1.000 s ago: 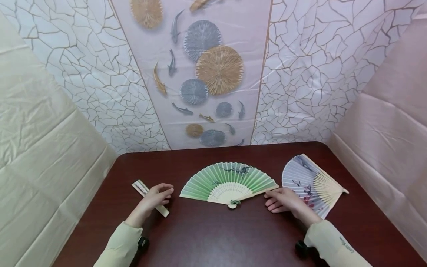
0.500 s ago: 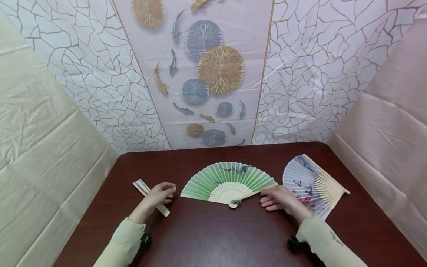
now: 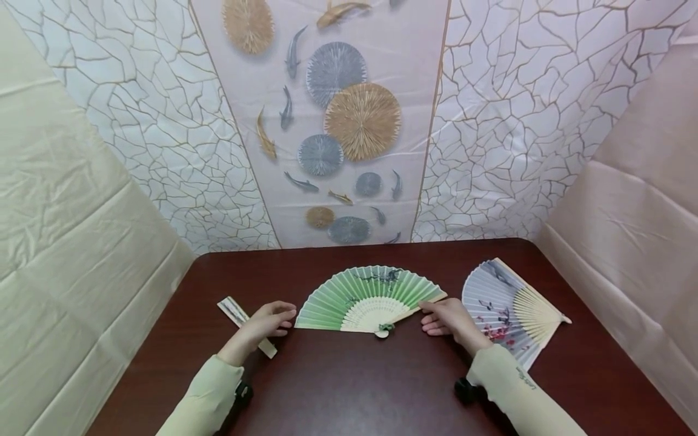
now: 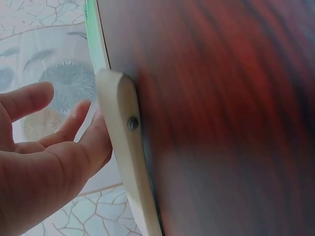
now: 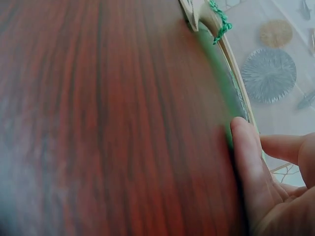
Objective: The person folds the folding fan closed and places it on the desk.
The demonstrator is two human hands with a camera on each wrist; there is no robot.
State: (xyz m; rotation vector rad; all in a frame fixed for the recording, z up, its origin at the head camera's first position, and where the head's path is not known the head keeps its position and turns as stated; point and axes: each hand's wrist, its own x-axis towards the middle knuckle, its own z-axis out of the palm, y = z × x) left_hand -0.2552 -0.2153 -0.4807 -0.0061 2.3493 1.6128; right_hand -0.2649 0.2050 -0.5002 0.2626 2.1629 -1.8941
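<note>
Fan (image 3: 368, 299) pinched; sleeve script (image 3: 526, 378) illegible.

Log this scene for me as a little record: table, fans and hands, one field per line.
Table: dark red-brown
Green fan: spread, mid-table
Grey fan: spread, right side
Left hand: near the green fan's left end; contact unclear
Right hand: pinches the green fan's right edge
Folded fan: left side, partly hidden by the left hand
</note>
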